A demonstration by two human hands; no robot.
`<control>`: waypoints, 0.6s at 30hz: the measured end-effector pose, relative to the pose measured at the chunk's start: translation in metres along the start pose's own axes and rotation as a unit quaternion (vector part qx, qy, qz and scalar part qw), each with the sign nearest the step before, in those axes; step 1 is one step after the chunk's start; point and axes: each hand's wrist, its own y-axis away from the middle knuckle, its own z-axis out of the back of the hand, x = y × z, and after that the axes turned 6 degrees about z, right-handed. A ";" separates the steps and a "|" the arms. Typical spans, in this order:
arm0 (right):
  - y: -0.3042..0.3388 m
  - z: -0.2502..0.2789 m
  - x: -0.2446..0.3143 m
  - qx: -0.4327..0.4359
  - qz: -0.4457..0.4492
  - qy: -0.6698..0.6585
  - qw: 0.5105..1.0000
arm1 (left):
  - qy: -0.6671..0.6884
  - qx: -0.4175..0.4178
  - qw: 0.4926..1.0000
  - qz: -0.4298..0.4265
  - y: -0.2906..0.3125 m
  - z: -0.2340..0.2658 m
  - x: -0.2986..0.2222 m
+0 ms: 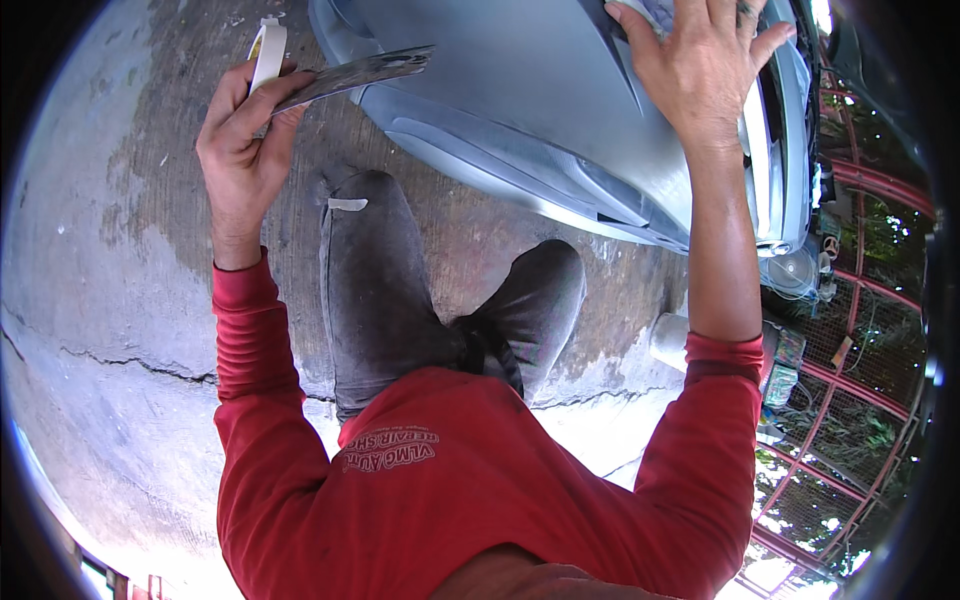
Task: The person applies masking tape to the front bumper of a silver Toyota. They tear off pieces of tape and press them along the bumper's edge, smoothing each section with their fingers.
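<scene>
In my left hand [245,150], raised at the upper left, are a roll of pale masking tape [269,58] and a thin, flat, dark grey strip [365,74] with a worn, smudged surface. The strip is pinched between thumb and fingers and points right, in front of the car bumper [500,105]. My right hand [700,75] reaches to the upper right with its fingers spread over the car's silvery-grey body. Something whitish [657,14] shows beside its thumb, too cut off to tell. The fingertips of that hand run out at the top edge.
My bent knees stand close to the bumper's lower edge; a pale strip [348,204] sticks to the left one. Cracked, stained concrete [110,290] lies around me. On the right are a red-framed mesh fence [850,300], a round clear container [790,270] and assorted clutter.
</scene>
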 end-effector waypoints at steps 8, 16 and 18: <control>0.012 0.005 -0.010 -0.009 -0.008 0.029 1.000 | 0.017 -0.003 1.000 -0.002 -0.003 -0.007 -0.022; 0.014 0.007 -0.014 0.001 -0.011 -0.008 1.000 | 0.043 0.013 0.999 0.006 -0.002 -0.022 -0.042; 0.016 0.010 -0.017 0.000 -0.023 -0.015 1.000 | 0.042 0.012 0.999 0.005 0.000 -0.022 -0.045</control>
